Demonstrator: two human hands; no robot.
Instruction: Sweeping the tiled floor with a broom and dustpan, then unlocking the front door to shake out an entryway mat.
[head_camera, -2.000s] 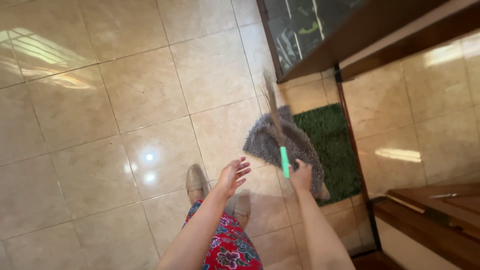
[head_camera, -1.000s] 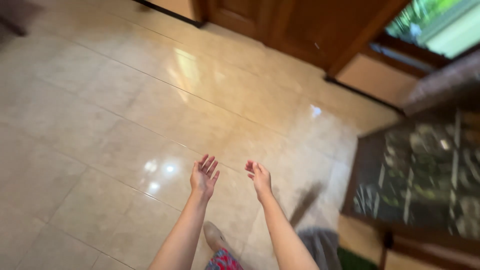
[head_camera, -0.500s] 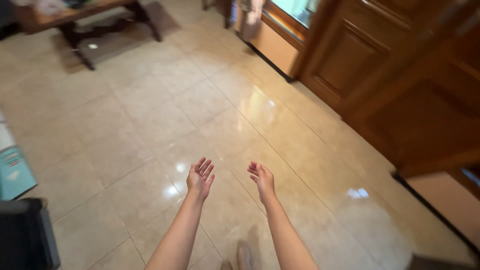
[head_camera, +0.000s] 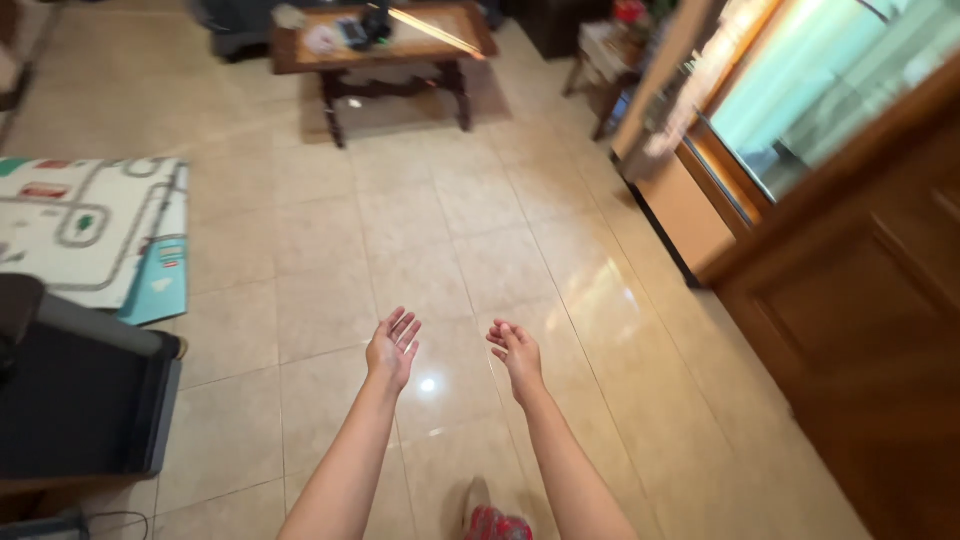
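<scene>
Tiled floor (head_camera: 330, 250) fills most of the frame: glossy beige square tiles, thin grout lines, a bright glare spot low centre, just between the two hands.

Wooden door (head_camera: 880, 330), right edge down to lower right: dark brown, recessed panels, matte grain.

Dark box-shaped furniture piece (head_camera: 75, 400), lower left: black flat face, grey rounded rim; can't tell what it is.

Play mat (head_camera: 95, 230), left middle, lying flat on the floor: pale foam-looking sheet with a printed road pattern, teal at the corner edge.

Low counter (head_camera: 385, 45), top centre: rectangular brown wood top, turned dark legs, small items on it too blurred to identify.

Glazed cabinet or window (head_camera: 800, 90), upper right: pale teal glass in a wooden frame; blurred.

Left hand (head_camera: 392, 348), centre, a bit left: palm up, fingers (head_camera: 403, 325) spread and slightly curled, holding nothing, touching nothing. Bare forearm runs down to the bottom edge.

Right hand (head_camera: 517, 353), just right of it: palm turned inward, fingers loosely curled and apart, empty. The two hands are near each other but not touching, both held in the air over the floor tiles.

Red patterned cloth (head_camera: 497, 524), bottom centre between the forearms: only a small patch shows, with a shoe tip (head_camera: 477, 495) just above it.
</scene>
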